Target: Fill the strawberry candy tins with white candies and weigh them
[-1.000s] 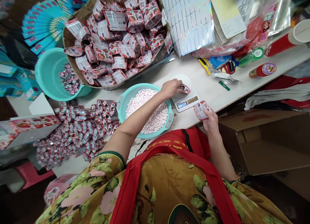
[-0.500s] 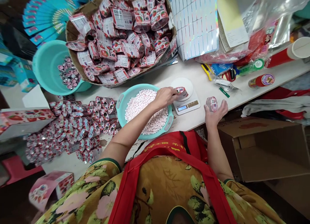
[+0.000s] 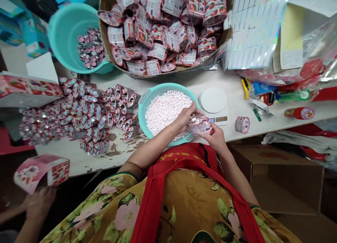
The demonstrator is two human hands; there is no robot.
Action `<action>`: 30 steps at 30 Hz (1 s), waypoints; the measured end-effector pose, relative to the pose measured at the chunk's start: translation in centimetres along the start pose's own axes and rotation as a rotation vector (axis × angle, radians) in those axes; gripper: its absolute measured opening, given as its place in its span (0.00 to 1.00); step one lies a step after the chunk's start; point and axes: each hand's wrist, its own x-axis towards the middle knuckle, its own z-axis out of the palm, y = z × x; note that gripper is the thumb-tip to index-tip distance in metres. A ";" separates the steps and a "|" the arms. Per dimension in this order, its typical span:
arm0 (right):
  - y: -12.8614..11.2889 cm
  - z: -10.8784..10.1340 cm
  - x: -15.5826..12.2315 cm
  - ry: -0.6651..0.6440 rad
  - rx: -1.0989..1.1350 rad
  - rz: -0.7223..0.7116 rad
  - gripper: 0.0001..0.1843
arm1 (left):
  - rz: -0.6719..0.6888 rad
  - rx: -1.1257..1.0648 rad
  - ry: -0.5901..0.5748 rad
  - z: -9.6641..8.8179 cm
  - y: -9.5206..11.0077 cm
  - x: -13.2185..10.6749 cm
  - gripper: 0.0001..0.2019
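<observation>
My right hand (image 3: 216, 137) grips a small strawberry-print candy container (image 3: 201, 126), tilted over the near right edge of a turquoise basin (image 3: 142, 113). White and pale pink candies (image 3: 167, 108) fill much of that basin. At the container's mouth my left hand (image 3: 186, 117) is cupped with fingers curled round a few candies, some of which show below the fingers. Just beyond both hands is a white kitchen scale (image 3: 213, 101) with nothing on its round plate. Another candy container (image 3: 242, 125) stands on the table to the right.
A carton (image 3: 168, 74) heaped with wrapped containers stands behind. Many open containers (image 3: 86, 113) lie in rows at left, near a basin (image 3: 61, 46) of small lids. Another person's hand (image 3: 39, 204) is by a pink box (image 3: 42, 171). An open cardboard box (image 3: 284, 180) is below right.
The container on the scale has come off it and is now in my right hand. The one my right hand held stands on the table. My left hand has moved to candies at the container's mouth.
</observation>
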 end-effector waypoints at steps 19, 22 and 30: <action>1.3 3.4 3.7 0.087 0.108 -0.127 0.32 | 0.626 0.935 0.028 -4.4 1.3 -4.9 0.16; 0.9 5.5 4.3 0.095 0.109 -0.218 0.30 | 0.785 1.250 0.087 -4.5 0.9 -6.2 0.16; 1.4 -1.7 4.6 0.524 -0.477 -0.427 0.41 | 0.359 1.382 1.024 -12.1 3.0 -11.6 0.16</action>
